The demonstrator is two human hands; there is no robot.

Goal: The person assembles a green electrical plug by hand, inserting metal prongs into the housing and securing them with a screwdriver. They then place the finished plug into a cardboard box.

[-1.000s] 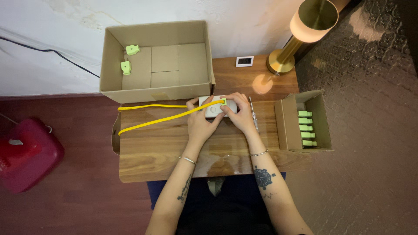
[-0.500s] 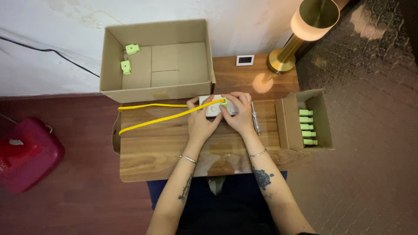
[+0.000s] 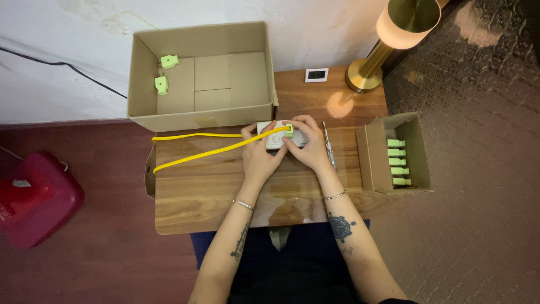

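1. A small wooden desk (image 3: 214, 191) stands against a pale wall on a dark red floor, with a brass lamp with a round glowing shade (image 3: 394, 34) at its far right corner and a small white square display (image 3: 316, 75) beside it.
2. A white rectangular plastic block (image 3: 275, 137) lies on the far middle of the desk, just in front of a large open cardboard box (image 3: 202, 115) that holds two light green plastic plugs (image 3: 165, 73).
3. A small green plug (image 3: 288, 131) on a thin yellow cable (image 3: 197, 153) sits on top of the block; the cable runs left across the desk in a long loop.
4. The block looks light, rigid and smooth, so it probably slides unless steadied by its short ends. The cable seems limp and springy; the plug body is the firmer place to pinch.
5. The left hand (image 3: 260, 157) rests curled on the block's left end, thumb and fingers closed loosely over it and the cable.
6. The right hand (image 3: 308, 147) has its fingertips drawn together on the green plug.
7. A slim screwdriver (image 3: 328, 147) lies just right of that hand, and a small open cardboard box with a row of green plugs (image 3: 398, 160) stands further right.
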